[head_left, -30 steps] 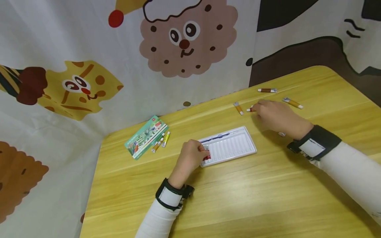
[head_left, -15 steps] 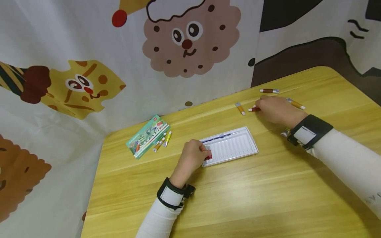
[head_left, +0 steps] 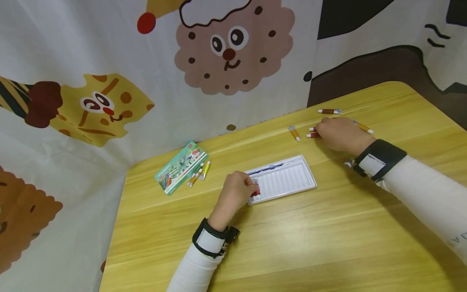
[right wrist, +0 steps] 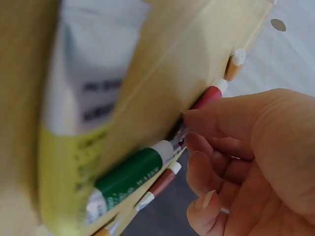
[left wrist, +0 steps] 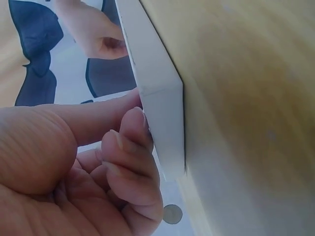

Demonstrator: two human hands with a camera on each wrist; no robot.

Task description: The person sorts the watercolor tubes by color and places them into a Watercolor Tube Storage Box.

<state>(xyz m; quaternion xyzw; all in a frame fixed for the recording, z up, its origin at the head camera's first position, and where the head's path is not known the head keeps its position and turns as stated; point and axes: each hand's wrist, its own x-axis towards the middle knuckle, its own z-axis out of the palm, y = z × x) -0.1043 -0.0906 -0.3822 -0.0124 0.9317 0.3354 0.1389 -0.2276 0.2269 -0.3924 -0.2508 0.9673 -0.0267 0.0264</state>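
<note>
My left hand (head_left: 235, 190) is at the left end of a white plastic tray (head_left: 288, 180). Its thumb (left wrist: 106, 115) reaches over the rim while its curled fingers (left wrist: 133, 162) meet the side wall. Beside the thumb, red paint tubes (head_left: 257, 192) lie in the tray's end slots. At the back right of the table, my right hand (head_left: 341, 132) pinches the silver end of a red paint tube (right wrist: 209, 97) between thumb and forefinger; its white cap points away. A second red tube (head_left: 312, 129) lies alongside, mostly covered by that hand.
A blue brush (head_left: 266, 168) lies along the tray's far groove. Around my right hand are ochre (head_left: 294, 133), brown (head_left: 329, 111), green (right wrist: 130, 177) and yellow (right wrist: 74, 167) tubes. A green box (head_left: 181, 167) stands at left near a yellow tube (head_left: 205, 170) and an orange-brown tube (head_left: 194, 178).
My right hand has shifted slightly back toward the table's far edge, then settled at the red tubes, which have moved a little right. My left hand stays at the tray.
</note>
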